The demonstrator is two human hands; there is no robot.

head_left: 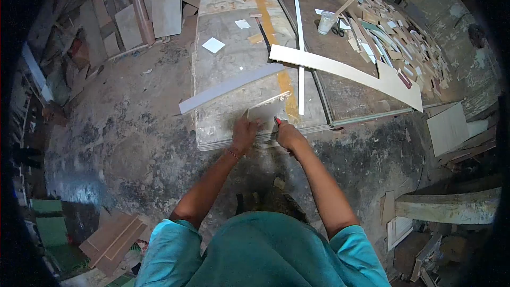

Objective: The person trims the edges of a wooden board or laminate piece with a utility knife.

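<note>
My left hand [246, 134] is closed on the near left edge of a small greyish sheet piece [267, 110], held at the near end of the worktable. A thin pale strip edge shows along the sheet's far side. My right hand [290, 137] is wrapped round a small red-handled tool [277, 120] at the sheet's right side. Its working end is too small to make out. Beyond my hands, a long pale grey strip [231, 87] lies slantwise, its left end past the table's edge.
The stained worktable [218, 122] adjoins a second table [345, 95]. A long cream board [329, 67] crosses a narrow white strip [300, 32]. A plastic cup [325, 23], scissors [338, 31] and a heap of offcuts [404, 42] lie to the right. Boards [167, 10] lean at the back left.
</note>
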